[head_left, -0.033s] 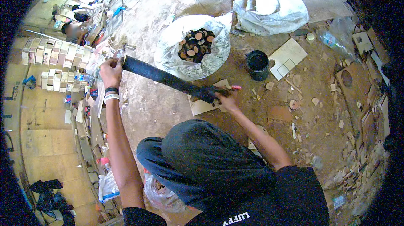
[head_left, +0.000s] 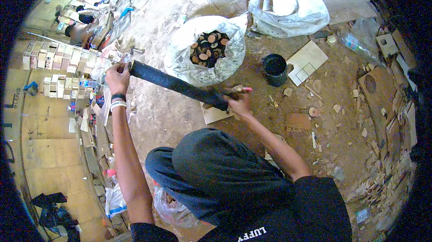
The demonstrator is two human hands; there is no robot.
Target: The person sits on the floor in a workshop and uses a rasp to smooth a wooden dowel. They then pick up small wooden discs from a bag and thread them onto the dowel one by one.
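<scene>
A long black cylinder (head_left: 173,83) slants across the middle, its left end higher in the picture. My left hand (head_left: 118,79) is closed round that end, with fingertips on its rim. My right hand (head_left: 238,104) is closed at the lower right end, on a dark, thin brush (head_left: 235,92) with a pinkish-red tip to its handle. The bristles are hidden or too dark against the cylinder to make out. Behind the cylinder stands a white sack (head_left: 182,39) filled with round wooden discs (head_left: 209,48), many with black edges.
A black bucket (head_left: 275,74) of dark contents stands right of the sack, beside a pale board (head_left: 310,63). Another white sack (head_left: 292,10) lies farther back. Small wooden boxes (head_left: 63,57) are stacked at left. Wood scraps litter the floor at right. Another person (head_left: 78,34) is far left.
My right hand and the brush have shifted slightly up and to the left along the cylinder's lower end. My left hand and the cylinder have barely moved.
</scene>
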